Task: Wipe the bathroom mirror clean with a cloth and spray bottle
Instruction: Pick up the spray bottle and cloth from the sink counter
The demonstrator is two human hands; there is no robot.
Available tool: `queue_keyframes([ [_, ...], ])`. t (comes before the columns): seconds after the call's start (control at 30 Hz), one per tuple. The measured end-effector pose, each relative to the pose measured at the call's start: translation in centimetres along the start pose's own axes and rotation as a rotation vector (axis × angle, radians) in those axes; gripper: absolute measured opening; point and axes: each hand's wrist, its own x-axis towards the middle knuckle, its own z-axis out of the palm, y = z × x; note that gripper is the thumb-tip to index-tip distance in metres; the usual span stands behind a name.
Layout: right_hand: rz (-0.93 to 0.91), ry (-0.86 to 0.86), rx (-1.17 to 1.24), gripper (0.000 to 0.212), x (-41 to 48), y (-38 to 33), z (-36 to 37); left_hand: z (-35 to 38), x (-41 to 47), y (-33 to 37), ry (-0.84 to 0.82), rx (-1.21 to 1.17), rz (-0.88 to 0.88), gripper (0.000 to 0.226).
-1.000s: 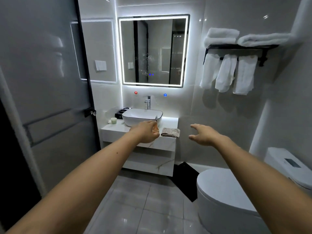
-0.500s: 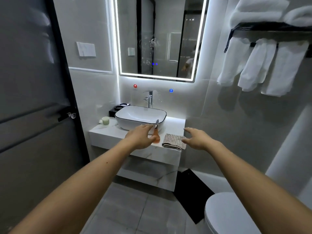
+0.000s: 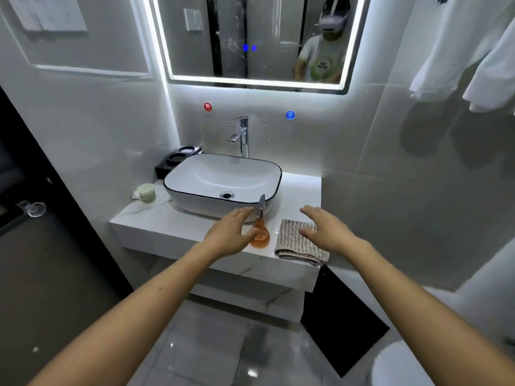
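A lit mirror [image 3: 259, 37] hangs on the tiled wall above a marble counter [image 3: 178, 232], its glowing edge framing the glass, where a person's reflection shows at the right. White towels [image 3: 468, 57] hang at the upper right. On the counter sits a white basin [image 3: 223, 182] with a dark rim, and a chrome tap [image 3: 241, 135] stands behind it. A black tray [image 3: 175, 161] lies at the basin's back left, and a pale green jar [image 3: 147, 192] stands just left of the basin. A striped cloth [image 3: 295, 243] lies folded near the counter's front right corner. Just left of it stands an orange bottle [image 3: 260, 232] with a grey spray head, in front of the basin. The left hand [image 3: 231, 235] is open, fingers spread and curved toward the bottle; its fingertips seem to be touching the bottle, but it has not closed on it. The right hand [image 3: 326, 229] is open and flat, palm down over the cloth's right part, holding nothing; whether it touches the cloth cannot be told.
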Motion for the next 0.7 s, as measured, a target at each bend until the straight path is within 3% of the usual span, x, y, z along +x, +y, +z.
queue_keyframes([
  [0.3,-0.066,-0.133,0.026,0.059,12.2,7.2,5.2,5.5,12.1,-3.8,0.011,-0.211,-0.088,0.069],
  [0.53,-0.037,-0.275,0.078,0.061,16.0,11.1,9.4,8.5,16.8,-6.0,-0.033,-0.441,-0.145,0.093],
  [0.7,0.022,-0.387,0.031,0.074,17.5,12.9,12.6,10.5,19.4,-7.6,-0.075,-0.576,-0.095,0.096],
])
